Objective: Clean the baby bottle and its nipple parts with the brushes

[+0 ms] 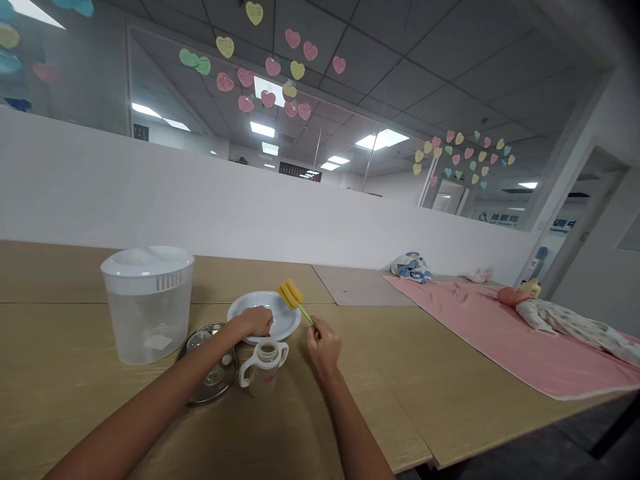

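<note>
- The right hand (pixel 323 347) is closed narrow, fingertips pinching the thin green handle of a yellow sponge bottle brush (pixel 291 295). The sponge head sits up by the far right edge of a white plate (pixel 285 321); whether it touches the plate is hard to make out.
- The left hand (pixel 255 321) lies over the plate, its fingers out of sight behind the back of the hand. It may be gripping the rim or only resting there — I can't tell.
- Just near of the plate stands a clear baby bottle (pixel 265 373) with white handles, open at the top.
- To the left, a glass pot lid (pixel 207 363) lies partly hidden under the left forearm, beside a lidded plastic pitcher (pixel 147 327).
- Far right, a doll (pixel 565 317) lies on a pink towel (pixel 475 340).
</note>
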`<state>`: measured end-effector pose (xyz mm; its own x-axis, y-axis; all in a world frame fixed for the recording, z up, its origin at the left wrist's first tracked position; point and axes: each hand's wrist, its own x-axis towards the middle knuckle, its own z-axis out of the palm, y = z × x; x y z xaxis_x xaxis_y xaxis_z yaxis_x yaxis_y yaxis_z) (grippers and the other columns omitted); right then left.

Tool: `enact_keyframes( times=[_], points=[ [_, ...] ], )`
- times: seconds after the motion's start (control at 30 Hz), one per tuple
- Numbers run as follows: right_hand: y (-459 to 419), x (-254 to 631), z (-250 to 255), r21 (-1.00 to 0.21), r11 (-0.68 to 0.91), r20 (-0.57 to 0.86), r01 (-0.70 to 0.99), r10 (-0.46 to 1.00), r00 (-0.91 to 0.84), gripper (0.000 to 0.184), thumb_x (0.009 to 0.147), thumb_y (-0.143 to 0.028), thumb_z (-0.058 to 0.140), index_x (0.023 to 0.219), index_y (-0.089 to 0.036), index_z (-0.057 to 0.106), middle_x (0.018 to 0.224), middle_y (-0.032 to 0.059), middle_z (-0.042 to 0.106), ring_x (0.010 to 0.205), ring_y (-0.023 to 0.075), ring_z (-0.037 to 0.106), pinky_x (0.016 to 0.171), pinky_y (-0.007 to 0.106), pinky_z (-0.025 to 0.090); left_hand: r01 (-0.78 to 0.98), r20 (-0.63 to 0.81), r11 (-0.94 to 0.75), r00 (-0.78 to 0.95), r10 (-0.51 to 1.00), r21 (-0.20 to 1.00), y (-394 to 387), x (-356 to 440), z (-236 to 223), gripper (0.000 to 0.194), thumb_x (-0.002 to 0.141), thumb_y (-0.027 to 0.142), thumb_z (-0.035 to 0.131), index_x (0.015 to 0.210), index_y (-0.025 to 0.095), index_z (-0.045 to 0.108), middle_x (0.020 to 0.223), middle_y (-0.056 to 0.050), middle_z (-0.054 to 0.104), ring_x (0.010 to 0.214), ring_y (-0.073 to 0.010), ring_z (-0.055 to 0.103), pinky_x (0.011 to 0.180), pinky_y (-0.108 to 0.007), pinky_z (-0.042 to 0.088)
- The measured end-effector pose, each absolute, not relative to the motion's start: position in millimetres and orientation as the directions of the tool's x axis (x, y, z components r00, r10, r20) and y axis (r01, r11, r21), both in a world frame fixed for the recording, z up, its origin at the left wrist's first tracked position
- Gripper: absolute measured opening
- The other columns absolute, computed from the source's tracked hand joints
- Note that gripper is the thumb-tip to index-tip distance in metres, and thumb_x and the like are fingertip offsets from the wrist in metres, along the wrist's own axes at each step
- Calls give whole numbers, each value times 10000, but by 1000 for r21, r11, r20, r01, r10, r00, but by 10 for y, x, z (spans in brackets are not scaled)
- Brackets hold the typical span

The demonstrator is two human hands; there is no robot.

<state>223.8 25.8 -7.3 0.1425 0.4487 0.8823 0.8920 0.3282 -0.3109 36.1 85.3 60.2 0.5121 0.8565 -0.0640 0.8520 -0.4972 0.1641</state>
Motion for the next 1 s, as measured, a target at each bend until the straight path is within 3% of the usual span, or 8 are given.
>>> enact_keyframes(
  times=[0.13, 0.3, 0.5, 0.63, 0.77, 0.9, 1.0],
  points=[
    [265, 2240, -78, -314, 317, 884, 895, 442, 153, 332, 752, -180, 384, 835, -150, 705, 654, 42, 659, 549, 121, 556, 531, 197, 374, 849, -17, -501, 511, 859, 168, 814, 365, 584, 220, 697, 212, 664, 904, 154, 617, 958, -89, 638, 883, -237, 601, 735, -356, 469],
    [276, 2256, -92, -307, 312, 882, 899, 448, 146, 332, 734, -170, 390, 842, -159, 704, 653, 40, 659, 555, 124, 564, 530, 197, 382, 840, -45, -510, 525, 850, 186, 798, 344, 547, 254, 854, 339, 546, 1027, 156, 576, 1045, -42, 596, 939, -186, 585, 799, -367, 493],
    [276, 2268, -97, -249, 321, 896, 914, 434, 92, 328, 719, -151, 397, 821, -171, 708, 587, 24, 624, 505, 113, 537, 497, 198, 350, 748, 37, -578, 601, 799, 325, 792, 210, 720, 216, 757, 271, 611, 941, 161, 642, 875, -30, 646, 838, -206, 602, 768, -314, 462],
    [252, 2264, -75, -204, 354, 905, 913, 423, 38, 324, 733, -143, 397, 820, -172, 708, 579, 27, 619, 511, 111, 542, 498, 197, 345, 601, 204, -636, 630, 750, 484, 683, 26, 867, 299, 787, 398, 530, 1001, 206, 613, 1035, -29, 611, 954, -187, 571, 832, -268, 443],
    [221, 2249, -49, -166, 385, 916, 908, 401, -3, 322, 743, -144, 399, 828, -164, 708, 559, 20, 606, 492, 106, 530, 498, 200, 342, 429, 440, -643, 484, 757, 635, 436, -215, 817, 357, 803, 495, 471, 977, 201, 576, 1162, -64, 546, 1057, -205, 526, 867, -288, 449],
    [218, 2235, -45, -127, 431, 917, 893, 395, -60, 321, 743, -147, 402, 838, -166, 708, 542, 13, 591, 485, 103, 521, 507, 200, 351, 568, 522, -598, 314, 793, 566, 125, -457, 572, 344, 811, 502, 470, 988, 212, 526, 1068, -58, 596, 979, -214, 558, 865, -335, 449],
    [236, 2238, -53, -151, 424, 919, 893, 393, -31, 318, 747, -151, 403, 841, -159, 706, 554, 18, 600, 493, 104, 527, 508, 199, 358, 690, 522, -558, 297, 799, 461, -27, -605, 326, 343, 809, 480, 490, 1037, 224, 504, 1012, -49, 626, 910, -216, 580, 813, -343, 466]
  ],
)
